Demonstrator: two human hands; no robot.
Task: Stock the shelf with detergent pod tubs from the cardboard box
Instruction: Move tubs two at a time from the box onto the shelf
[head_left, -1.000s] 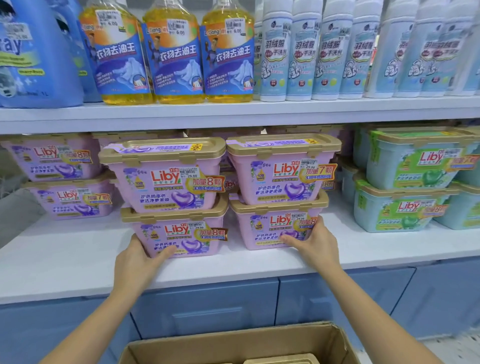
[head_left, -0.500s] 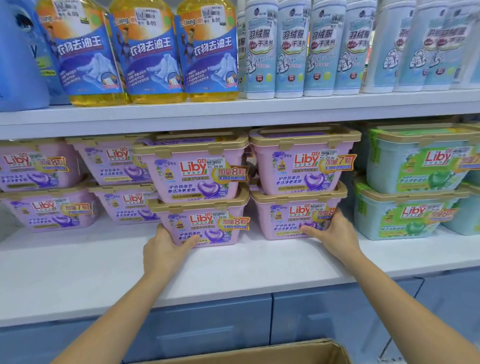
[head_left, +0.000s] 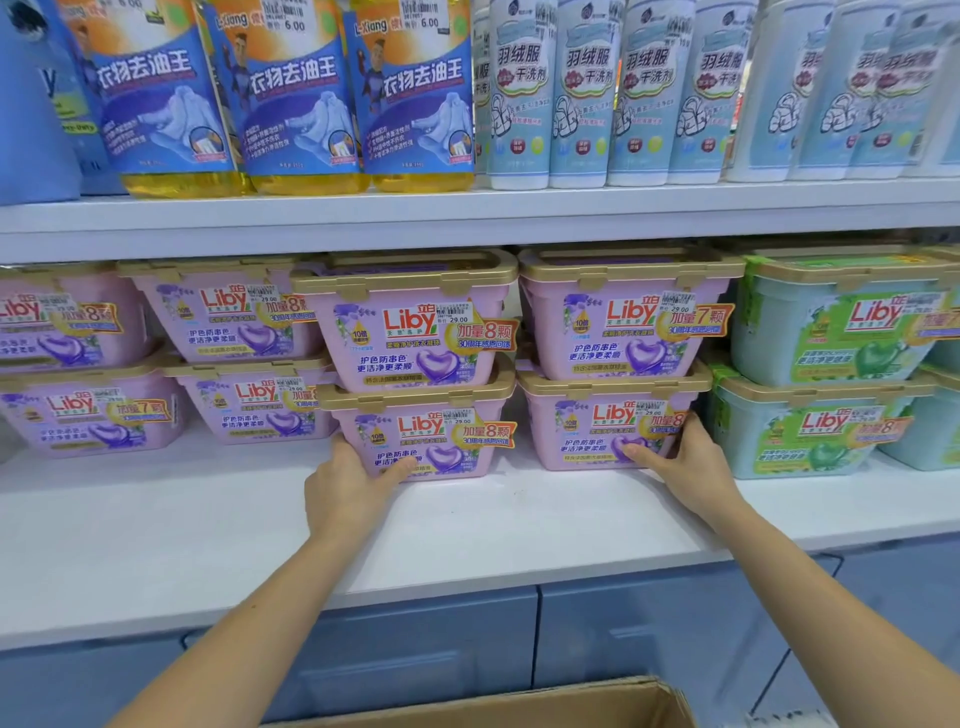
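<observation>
Head view: green tubs (head_left: 836, 322) flank hands-held purple stacks (head_left: 415, 436).

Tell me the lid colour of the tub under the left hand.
Gold lid, clearest in the head view.

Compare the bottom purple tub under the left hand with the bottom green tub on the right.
The purple tub has a lilac body and a heart-shaped pod picture; the green tub is pale blue-green with a green label. The left hand touches the purple tub; nothing touches the green. Both have gold lids and another tub stacked on top.
</observation>
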